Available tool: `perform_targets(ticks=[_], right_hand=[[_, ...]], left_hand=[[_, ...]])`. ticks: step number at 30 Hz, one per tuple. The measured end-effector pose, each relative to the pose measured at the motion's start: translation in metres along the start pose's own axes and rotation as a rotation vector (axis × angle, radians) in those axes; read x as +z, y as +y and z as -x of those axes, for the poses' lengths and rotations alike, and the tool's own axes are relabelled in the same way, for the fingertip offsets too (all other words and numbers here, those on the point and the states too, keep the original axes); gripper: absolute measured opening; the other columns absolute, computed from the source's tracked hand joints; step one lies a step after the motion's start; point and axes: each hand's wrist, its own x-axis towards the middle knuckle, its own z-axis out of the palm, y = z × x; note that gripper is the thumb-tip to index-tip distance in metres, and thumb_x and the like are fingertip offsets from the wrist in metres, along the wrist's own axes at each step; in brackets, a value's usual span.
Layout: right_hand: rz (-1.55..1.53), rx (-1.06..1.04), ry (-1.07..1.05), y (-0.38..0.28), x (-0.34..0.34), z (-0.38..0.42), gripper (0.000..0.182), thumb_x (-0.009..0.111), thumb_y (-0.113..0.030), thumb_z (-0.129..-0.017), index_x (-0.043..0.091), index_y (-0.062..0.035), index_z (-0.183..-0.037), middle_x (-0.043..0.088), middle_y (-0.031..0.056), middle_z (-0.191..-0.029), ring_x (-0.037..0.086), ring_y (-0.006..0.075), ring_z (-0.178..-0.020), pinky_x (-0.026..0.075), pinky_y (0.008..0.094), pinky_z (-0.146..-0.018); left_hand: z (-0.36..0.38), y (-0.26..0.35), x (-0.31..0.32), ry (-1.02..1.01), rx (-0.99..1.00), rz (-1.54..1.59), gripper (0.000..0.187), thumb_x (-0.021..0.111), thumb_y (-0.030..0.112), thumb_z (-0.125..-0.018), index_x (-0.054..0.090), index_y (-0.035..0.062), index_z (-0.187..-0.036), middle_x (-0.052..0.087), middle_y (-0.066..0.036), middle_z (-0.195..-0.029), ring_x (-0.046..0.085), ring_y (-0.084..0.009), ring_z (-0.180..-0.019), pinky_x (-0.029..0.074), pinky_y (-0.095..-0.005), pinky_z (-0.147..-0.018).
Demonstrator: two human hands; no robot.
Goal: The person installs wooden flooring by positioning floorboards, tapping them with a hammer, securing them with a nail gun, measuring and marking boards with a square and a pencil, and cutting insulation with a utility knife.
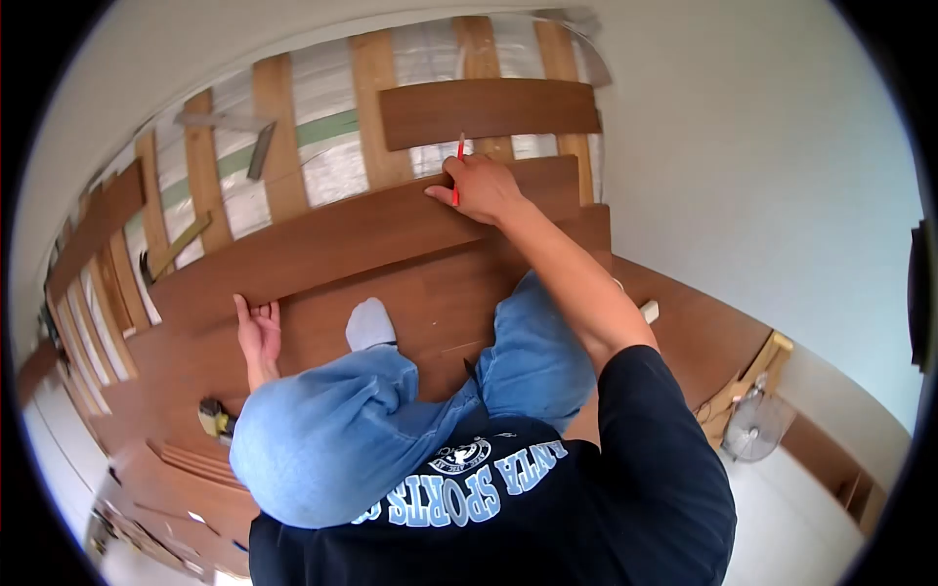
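A long brown floorboard (362, 230) lies across the wooden joists, its near edge casting a shadow on the laid boards. My left hand (259, 337), palm up, grips that near edge towards the left end, thumb uppermost. Over the right part of the same board, my right hand (486, 188) holds a red pencil (460, 146) with its tip pointing away from me. Beyond this hand, a shorter brown board (489, 107) rests across the joists.
Bare joists (278, 137) over silvery sheeting extend ahead. On them lie a metal square (259, 146) and a hammer (181, 244). A yellow-and-black tool (212, 418) sits left of my knee. A wall (733, 176) rises at right; a fan (754, 428) stands lower right.
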Motion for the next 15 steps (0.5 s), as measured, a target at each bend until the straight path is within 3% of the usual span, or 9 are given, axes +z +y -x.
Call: perform_targets(ticks=[4,10,14,15], right_hand=[[0.053,0.072,0.107,0.030,-0.008,0.015,0.052,0.065,-0.059,-0.095,0.066,-0.0062,-0.099,0.071,0.0159,-0.094,0.067,0.0363,-0.096,0.051,0.0488,-0.088],[0.070,0.140,0.145,0.080,-0.020,0.028,0.047,0.066,-0.056,-0.095,0.068,-0.0093,-0.102,0.072,0.0131,-0.095,0.066,0.0317,-0.097,0.044,0.0437,-0.096],[0.095,0.137,0.152,0.107,-0.015,0.033,0.045,0.067,-0.055,-0.095,0.068,-0.0099,-0.102,0.072,0.0110,-0.095,0.066,0.0305,-0.097,0.043,0.0440,-0.096],[0.083,0.122,0.132,0.111,-0.012,0.034,0.049,0.062,-0.057,-0.097,0.068,-0.0094,-0.105,0.072,0.0127,-0.099,0.066,0.0303,-0.100,0.043,0.0433,-0.098]], left_hand=[[-0.016,-0.018,0.019,-0.060,-0.106,-0.102,0.035,0.056,0.037,-0.110,0.062,0.0129,-0.134,0.068,-0.003,-0.131,0.060,-0.0187,-0.127,0.054,-0.0364,-0.105],[-0.003,-0.050,0.061,-0.044,-0.246,-0.225,0.033,0.061,0.041,-0.106,0.066,0.0136,-0.125,0.071,-0.002,-0.124,0.064,-0.0186,-0.121,0.056,-0.0353,-0.100],[0.008,-0.064,0.079,-0.014,-0.244,-0.364,0.043,0.061,0.043,-0.106,0.059,0.0096,-0.133,0.066,-0.010,-0.128,0.064,-0.0215,-0.119,0.057,-0.0346,-0.097],[0.012,-0.064,0.082,-0.012,-0.243,-0.370,0.043,0.061,0.043,-0.106,0.059,0.0096,-0.133,0.066,-0.010,-0.128,0.064,-0.0215,-0.119,0.057,-0.0346,-0.097]])
